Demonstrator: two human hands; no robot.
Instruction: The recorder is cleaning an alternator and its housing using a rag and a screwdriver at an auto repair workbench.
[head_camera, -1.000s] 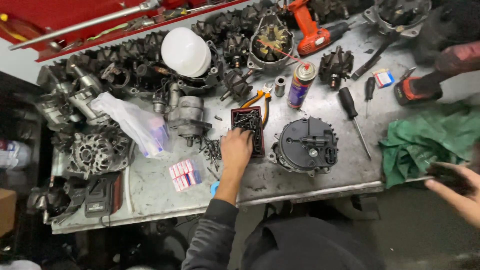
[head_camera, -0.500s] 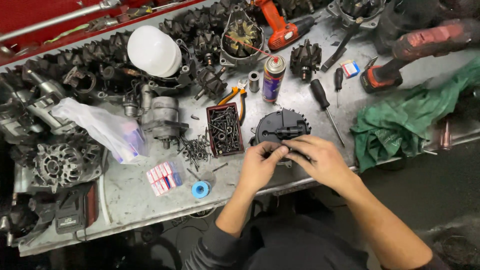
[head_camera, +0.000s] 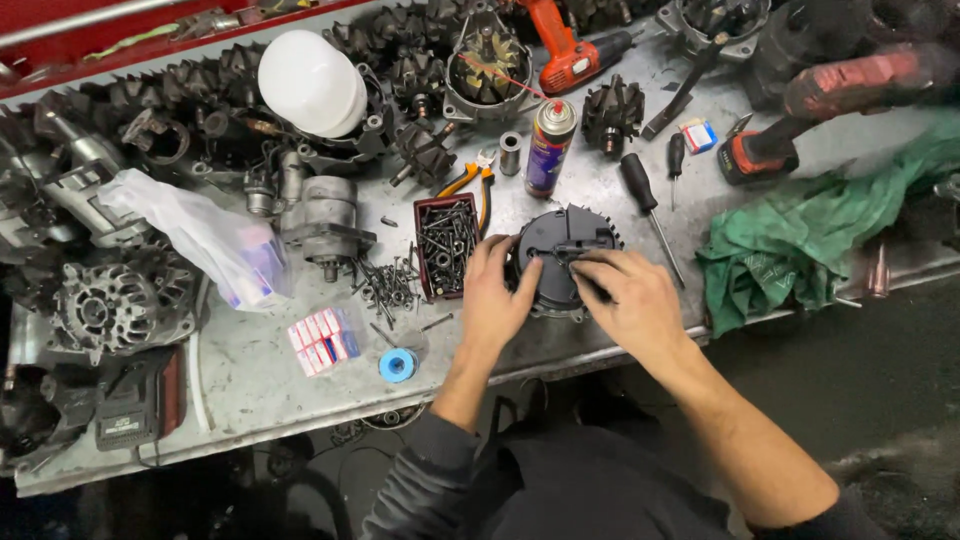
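While both hands rest on the black alternator (head_camera: 560, 250) — left hand (head_camera: 497, 295), right hand (head_camera: 635, 300) — each grip holds it loosely.

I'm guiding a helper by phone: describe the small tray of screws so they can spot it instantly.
Start at the grey metal workbench and find the round black alternator cover that the left hand and right hand hold. Touching the left hand's far side sits the dark red rectangular tray. Unlike the loose screws scattered left of it, its screws are boxed in.
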